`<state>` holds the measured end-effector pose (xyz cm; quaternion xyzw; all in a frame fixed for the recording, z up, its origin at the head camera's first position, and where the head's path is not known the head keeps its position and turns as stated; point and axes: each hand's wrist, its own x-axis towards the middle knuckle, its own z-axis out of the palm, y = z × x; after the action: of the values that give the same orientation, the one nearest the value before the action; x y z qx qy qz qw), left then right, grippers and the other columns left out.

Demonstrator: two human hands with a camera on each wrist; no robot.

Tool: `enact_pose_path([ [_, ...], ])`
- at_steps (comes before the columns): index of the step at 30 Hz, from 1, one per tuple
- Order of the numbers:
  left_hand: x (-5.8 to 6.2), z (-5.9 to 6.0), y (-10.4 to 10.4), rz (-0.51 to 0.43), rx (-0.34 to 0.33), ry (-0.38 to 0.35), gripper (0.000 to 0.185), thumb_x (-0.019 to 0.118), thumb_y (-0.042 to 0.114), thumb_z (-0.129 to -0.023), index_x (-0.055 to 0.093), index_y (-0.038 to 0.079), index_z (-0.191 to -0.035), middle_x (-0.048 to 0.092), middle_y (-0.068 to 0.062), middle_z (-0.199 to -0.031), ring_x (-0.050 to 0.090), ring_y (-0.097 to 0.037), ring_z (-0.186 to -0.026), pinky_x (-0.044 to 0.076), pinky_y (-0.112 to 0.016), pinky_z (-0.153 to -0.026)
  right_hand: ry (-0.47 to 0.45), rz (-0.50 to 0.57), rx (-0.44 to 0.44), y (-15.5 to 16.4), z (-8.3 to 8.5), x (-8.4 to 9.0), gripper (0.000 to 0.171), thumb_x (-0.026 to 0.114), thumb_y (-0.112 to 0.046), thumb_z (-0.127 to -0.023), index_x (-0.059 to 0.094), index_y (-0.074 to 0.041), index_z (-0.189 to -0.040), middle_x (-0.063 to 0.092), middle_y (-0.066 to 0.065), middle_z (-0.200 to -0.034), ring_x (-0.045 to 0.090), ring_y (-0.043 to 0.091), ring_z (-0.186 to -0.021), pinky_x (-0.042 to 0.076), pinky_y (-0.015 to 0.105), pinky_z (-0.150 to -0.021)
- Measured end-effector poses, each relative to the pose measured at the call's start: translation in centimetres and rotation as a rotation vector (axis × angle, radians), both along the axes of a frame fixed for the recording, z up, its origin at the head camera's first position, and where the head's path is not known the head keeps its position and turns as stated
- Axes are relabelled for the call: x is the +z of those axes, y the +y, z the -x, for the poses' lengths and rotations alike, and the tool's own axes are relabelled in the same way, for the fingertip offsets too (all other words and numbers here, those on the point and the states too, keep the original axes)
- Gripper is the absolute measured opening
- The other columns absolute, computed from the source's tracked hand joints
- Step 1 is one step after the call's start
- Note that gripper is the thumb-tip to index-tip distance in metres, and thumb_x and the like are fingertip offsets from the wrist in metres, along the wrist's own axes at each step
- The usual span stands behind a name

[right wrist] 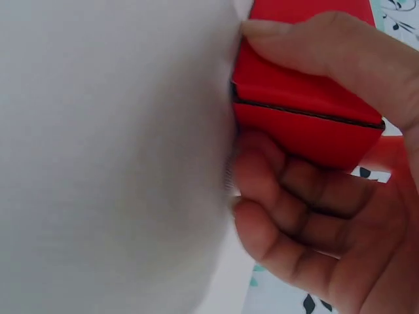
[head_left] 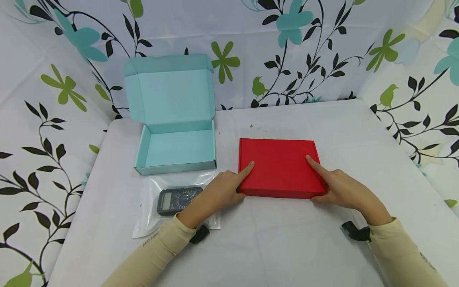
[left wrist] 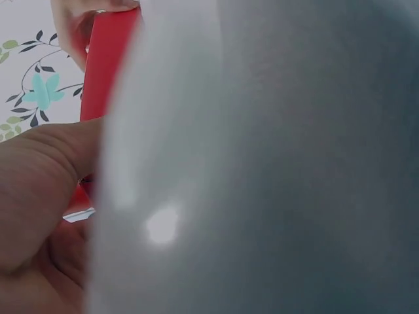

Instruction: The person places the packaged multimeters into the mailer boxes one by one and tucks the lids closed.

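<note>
2 hands grip a closed red box (head_left: 279, 167) lying flat near the middle of a white desk (head_left: 287, 247). The left hand (head_left: 218, 193) holds the box's near-left corner, index finger stretched along the lid; the right hand (head_left: 340, 189) holds the near-right corner, forefinger on top and, in the right wrist view, the other fingers curled round the side wall by the lid seam. The box is a flat rectangular carton of matte cardboard.

To the left, an open pale-blue box (head_left: 175, 135) of the same mailer shape stands with its lid upright, well apart from the red one. In front of it lies a clear glossy plastic bag (head_left: 172, 205) holding a dark multimeter (head_left: 177, 200); the left forearm crosses the bag's right edge. A cloth (head_left: 322, 59) printed with flowers and leaves encloses the desk on 3 sides.
</note>
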<state>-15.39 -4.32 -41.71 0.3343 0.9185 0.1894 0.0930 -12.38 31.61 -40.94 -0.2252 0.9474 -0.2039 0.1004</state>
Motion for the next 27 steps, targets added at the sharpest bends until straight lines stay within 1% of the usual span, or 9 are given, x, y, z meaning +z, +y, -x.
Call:
enact_pose_path([
  [4, -0.1, -0.1, -0.7, -0.019, 0.019, -0.004, 0.09, 0.085, 0.015, -0.086, 0.037, 0.012, -0.162, 0.063, -0.006, -0.078, 0.061, -0.018, -0.069, 0.05, -0.03, -0.067, 0.022, 0.008, 0.022, -0.5, 0.4, -0.1, 0.112, 0.093, -0.018, -0.077, 0.023, 0.0, -0.163, 0.05, -0.005, -0.072, 0.049, 0.012, -0.067, 0.043, 0.028, -0.06],
  [8, -0.3, -0.1, -0.9, -0.028, 0.026, -0.022, 0.089, 0.084, 0.014, -0.087, 0.037, 0.013, -0.163, 0.061, -0.004, -0.076, 0.06, -0.017, -0.069, 0.049, -0.03, -0.067, 0.006, 0.0, 0.02, -0.6, 0.5, 0.0, 0.112, 0.093, -0.019, -0.078, 0.023, -0.001, -0.164, 0.049, -0.006, -0.071, 0.048, 0.012, -0.066, 0.042, 0.028, -0.06],
  [12, -0.6, 0.0, -0.7, -0.037, -0.004, -0.035, 0.09, 0.082, 0.013, -0.09, 0.032, 0.013, -0.164, 0.066, -0.006, -0.085, 0.062, -0.018, -0.076, 0.05, -0.03, -0.071, -0.032, 0.001, -0.014, -0.3, 0.0, 0.0, 0.115, 0.093, -0.021, -0.078, 0.019, -0.003, -0.165, 0.049, -0.005, -0.072, 0.049, 0.013, -0.068, 0.042, 0.027, -0.06],
  [16, -0.5, -0.2, -1.1, -0.04, -0.031, -0.047, 0.089, 0.078, 0.012, -0.092, 0.028, 0.011, -0.165, 0.068, -0.007, -0.097, 0.064, -0.018, -0.084, 0.052, -0.029, -0.077, -0.075, 0.012, -0.064, -0.4, -0.4, -0.1, 0.119, 0.093, -0.022, -0.079, 0.014, -0.007, -0.166, 0.054, -0.001, -0.081, 0.051, 0.017, -0.075, 0.043, 0.028, -0.061],
  [17, -0.2, -0.4, -1.3, -0.037, -0.031, -0.047, 0.086, 0.077, 0.012, -0.092, 0.03, 0.01, -0.164, 0.068, -0.007, -0.099, 0.063, -0.018, -0.085, 0.052, -0.028, -0.078, -0.082, 0.006, -0.076, -0.5, -0.4, -0.1, 0.119, 0.093, -0.022, -0.079, 0.013, -0.008, -0.167, 0.056, 0.001, -0.085, 0.052, 0.019, -0.078, 0.044, 0.029, -0.062],
  [18, 0.1, -0.5, -1.5, -0.038, -0.028, -0.051, 0.084, 0.076, 0.012, -0.093, 0.032, 0.009, -0.164, 0.067, -0.007, -0.098, 0.063, -0.017, -0.084, 0.051, -0.028, -0.077, -0.087, -0.002, -0.085, -0.7, -0.4, 0.0, 0.12, 0.093, -0.023, -0.079, 0.012, -0.009, -0.167, 0.06, 0.005, -0.091, 0.054, 0.022, -0.082, 0.046, 0.03, -0.064],
  [21, 1.8, -1.1, -2.6, -0.074, -0.007, -0.04, 0.072, 0.073, 0.015, -0.096, 0.04, 0.006, -0.159, 0.065, -0.005, -0.092, 0.061, -0.014, -0.077, 0.05, -0.026, -0.072, -0.088, -0.049, -0.107, -1.2, -0.4, 0.4, 0.122, 0.093, -0.027, -0.078, 0.012, -0.011, -0.167, 0.063, 0.02, -0.112, 0.059, 0.034, -0.097, 0.054, 0.038, -0.069],
  [24, 3.5, -1.5, -4.9, -0.164, 0.043, 0.024, 0.059, 0.069, 0.016, -0.099, 0.05, 0.004, -0.153, 0.065, -0.002, -0.09, 0.062, -0.014, -0.077, 0.051, -0.028, -0.069, -0.068, -0.115, -0.122, -1.5, -0.6, 1.3, 0.121, 0.093, -0.034, -0.076, 0.018, -0.007, -0.166, 0.054, 0.031, -0.131, 0.053, 0.047, -0.114, 0.059, 0.051, -0.073],
  [27, 4.4, -1.6, -8.7, -0.301, 0.14, 0.133, 0.046, 0.063, 0.011, -0.099, 0.059, 0.001, -0.144, 0.067, -0.002, -0.095, 0.065, -0.016, -0.084, 0.054, -0.032, -0.073, -0.004, -0.152, -0.114, -2.0, -1.1, 2.5, 0.116, 0.094, -0.039, -0.074, 0.028, -0.002, -0.162, 0.045, 0.034, -0.138, 0.041, 0.054, -0.124, 0.059, 0.059, -0.074],
])
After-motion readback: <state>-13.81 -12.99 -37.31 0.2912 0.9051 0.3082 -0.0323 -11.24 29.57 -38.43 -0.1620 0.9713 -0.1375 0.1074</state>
